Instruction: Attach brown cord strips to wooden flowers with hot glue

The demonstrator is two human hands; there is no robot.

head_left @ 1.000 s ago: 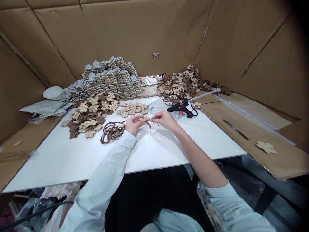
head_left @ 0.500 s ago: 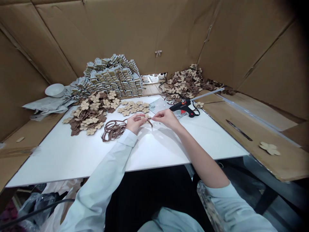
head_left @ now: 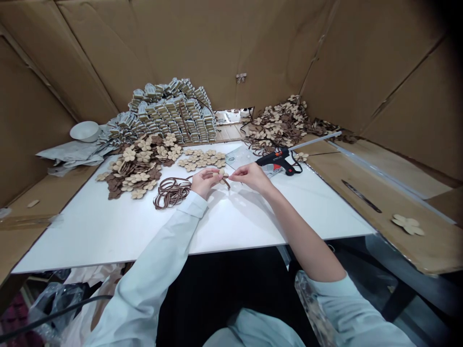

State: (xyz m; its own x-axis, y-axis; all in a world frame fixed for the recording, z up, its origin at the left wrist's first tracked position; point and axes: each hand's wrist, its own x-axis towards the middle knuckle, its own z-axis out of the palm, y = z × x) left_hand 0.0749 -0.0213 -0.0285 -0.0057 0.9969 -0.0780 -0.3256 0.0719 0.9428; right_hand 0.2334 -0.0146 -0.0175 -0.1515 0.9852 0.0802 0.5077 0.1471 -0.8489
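Right now, near the middle of the smooth white tabletop [head_left: 144, 229], the left hand [head_left: 203, 182] pinches a small beige flat flower with rounded petals [head_left: 222, 172] between thumb and fingers. A narrow dark-brown strip [head_left: 227, 184] hangs down from the flower, just right of those fingertips. The right hand [head_left: 251, 175] is at the flower's right side, thumb and fingertips pressed together; whatever lies between them is too small to make out. Just left of the left hand lies a loose coil of brown cord with pale edges [head_left: 171, 193]. Farther left rises a heap of beige and dark-brown flower cutouts [head_left: 135, 166], and beyond the hands a flat group of beige flowers [head_left: 202, 159] is spread out. A black glue gun with a red trigger [head_left: 278, 161] rests beyond the right hand, a long translucent stick [head_left: 314, 140] reaching from its rear toward the far right. At the far side, stacked grey-and-tan bundles [head_left: 173, 115] stand on the left, and a pile of flowers with brown strips [head_left: 280, 120] on the right.
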